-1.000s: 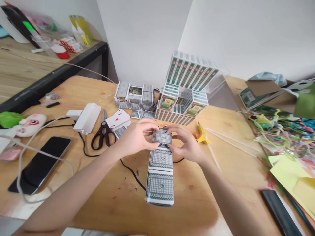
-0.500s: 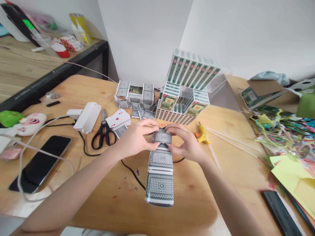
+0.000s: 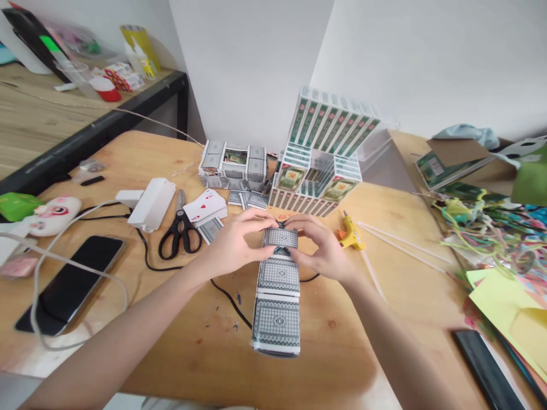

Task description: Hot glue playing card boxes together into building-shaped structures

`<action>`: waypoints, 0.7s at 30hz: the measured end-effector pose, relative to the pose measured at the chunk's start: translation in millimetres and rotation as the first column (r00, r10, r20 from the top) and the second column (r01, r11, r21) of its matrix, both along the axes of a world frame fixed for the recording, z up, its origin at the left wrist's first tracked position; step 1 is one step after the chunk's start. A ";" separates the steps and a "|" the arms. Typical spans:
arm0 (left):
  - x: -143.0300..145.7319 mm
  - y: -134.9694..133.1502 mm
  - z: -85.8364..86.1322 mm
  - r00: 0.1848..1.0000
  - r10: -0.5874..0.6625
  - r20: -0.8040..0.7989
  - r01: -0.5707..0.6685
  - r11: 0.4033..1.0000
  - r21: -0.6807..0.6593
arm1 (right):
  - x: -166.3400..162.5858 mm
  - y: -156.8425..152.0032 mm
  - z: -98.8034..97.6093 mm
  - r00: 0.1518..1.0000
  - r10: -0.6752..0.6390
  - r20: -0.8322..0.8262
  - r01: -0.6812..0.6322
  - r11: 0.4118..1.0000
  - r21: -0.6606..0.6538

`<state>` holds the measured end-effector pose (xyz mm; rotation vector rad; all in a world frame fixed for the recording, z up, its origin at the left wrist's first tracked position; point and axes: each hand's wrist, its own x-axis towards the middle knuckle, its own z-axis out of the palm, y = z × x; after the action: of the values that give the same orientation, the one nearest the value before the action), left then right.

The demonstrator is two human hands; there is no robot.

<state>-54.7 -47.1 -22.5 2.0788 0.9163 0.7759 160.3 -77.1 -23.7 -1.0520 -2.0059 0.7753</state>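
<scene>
Two bare forearms are in view, each uncovered from the frame edge to the wrist. The left forearm (image 3: 128,341) enters from 7 o'clock; the right forearm (image 3: 397,347) enters from 5 o'clock. The left hand (image 3: 233,242) and right hand (image 3: 327,250) carry no gloves, rings, watches or bands. No sleeve is visible.

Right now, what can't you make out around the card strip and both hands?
All in the head view:
- Far end of the card strip: covered by the fingers of the left hand and right hand.
- Dark bit between the top two cards: too small to identify.
- Scissors: blade tips hidden under the white box and the loose cards.
- Black object, lower right: cut off by the frame edge.
</scene>
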 end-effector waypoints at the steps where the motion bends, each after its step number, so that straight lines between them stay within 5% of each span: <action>1: 0.5 0.4 -1.0 1.000 0.004 0.001 -0.004 1.000 0.004 | -0.9 -0.4 -1.1 1.000 -0.009 -0.009 0.009 1.000 -0.008; 12: 5.5 1.1 -3.2 1.000 0.007 0.010 -0.008 0.993 0.119 | -5.1 3.1 -0.8 0.997 -0.001 0.077 -0.014 0.980 0.196; 21: 5.6 0.6 -1.4 1.000 0.030 0.005 -0.031 0.988 0.152 | 1.3 -2.4 -0.4 0.997 -0.029 0.075 0.019 0.991 0.132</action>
<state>-49.1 -46.5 -23.8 2.1989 0.9139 0.8890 161.6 -79.5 -24.1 -1.0411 -2.0749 0.5902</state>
